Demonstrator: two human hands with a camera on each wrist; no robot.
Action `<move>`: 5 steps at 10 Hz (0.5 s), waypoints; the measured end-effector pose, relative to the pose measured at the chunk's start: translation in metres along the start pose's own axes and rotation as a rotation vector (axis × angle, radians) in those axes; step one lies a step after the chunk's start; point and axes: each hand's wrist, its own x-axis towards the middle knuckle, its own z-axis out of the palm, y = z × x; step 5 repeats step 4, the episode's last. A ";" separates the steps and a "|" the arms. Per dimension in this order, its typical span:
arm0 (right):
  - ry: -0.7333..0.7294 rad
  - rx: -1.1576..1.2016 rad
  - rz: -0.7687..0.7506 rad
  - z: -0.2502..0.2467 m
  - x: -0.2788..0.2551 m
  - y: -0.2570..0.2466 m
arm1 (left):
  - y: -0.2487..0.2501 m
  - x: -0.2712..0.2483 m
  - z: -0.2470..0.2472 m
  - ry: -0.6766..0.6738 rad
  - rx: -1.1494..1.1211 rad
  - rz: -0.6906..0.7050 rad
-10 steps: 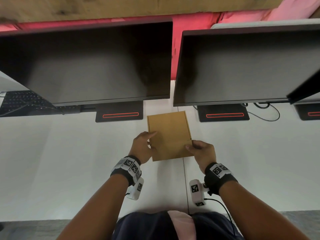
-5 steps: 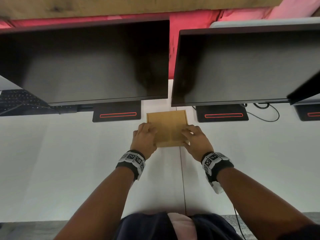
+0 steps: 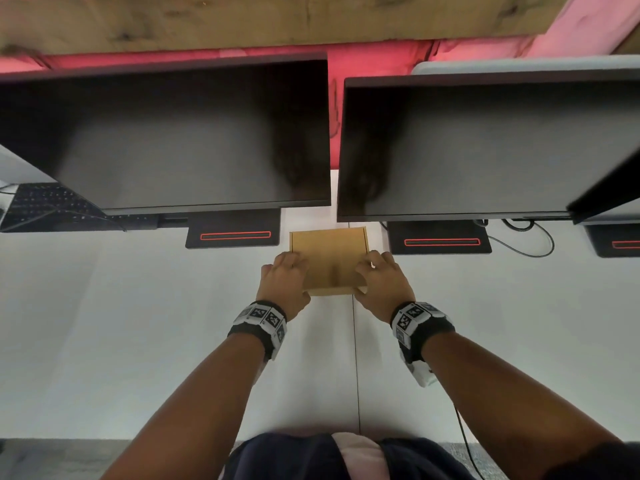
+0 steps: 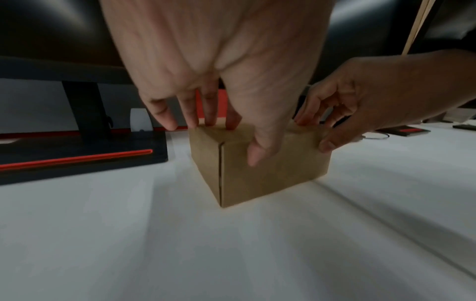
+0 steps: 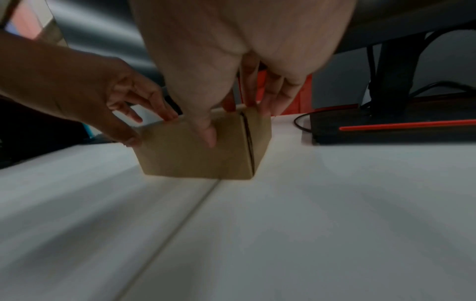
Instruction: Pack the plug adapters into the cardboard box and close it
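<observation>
A closed brown cardboard box (image 3: 329,258) stands on the white desk between two monitor bases. My left hand (image 3: 284,278) grips its near left corner: fingers lie on the lid and the thumb presses the front face (image 4: 270,175). My right hand (image 3: 382,282) holds the near right corner the same way, with its thumb on the front wall (image 5: 185,158). No plug adapters are in sight, and the box's inside is hidden.
Two dark monitors (image 3: 194,133) (image 3: 485,147) overhang the desk just behind the box. Their black bases with red stripes (image 3: 233,235) (image 3: 440,241) flank it. A keyboard (image 3: 52,206) lies far left, a black cable (image 3: 530,240) loops at the right, and a seam (image 3: 356,358) runs down the desk.
The box has gone away from me, toward the monitors, and now stands between the bases. Both hands followed it and shifted from its sides onto its near corners.
</observation>
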 end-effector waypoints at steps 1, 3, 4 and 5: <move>-0.053 0.001 0.014 -0.013 0.001 -0.004 | 0.005 0.000 -0.016 -0.033 0.026 0.010; -0.086 -0.001 0.023 -0.042 0.008 -0.019 | 0.017 -0.002 -0.051 0.022 -0.019 0.059; -0.018 0.095 -0.088 -0.069 0.023 -0.038 | 0.027 0.001 -0.078 0.124 -0.121 0.127; -0.018 0.095 -0.088 -0.069 0.023 -0.038 | 0.027 0.001 -0.078 0.124 -0.121 0.127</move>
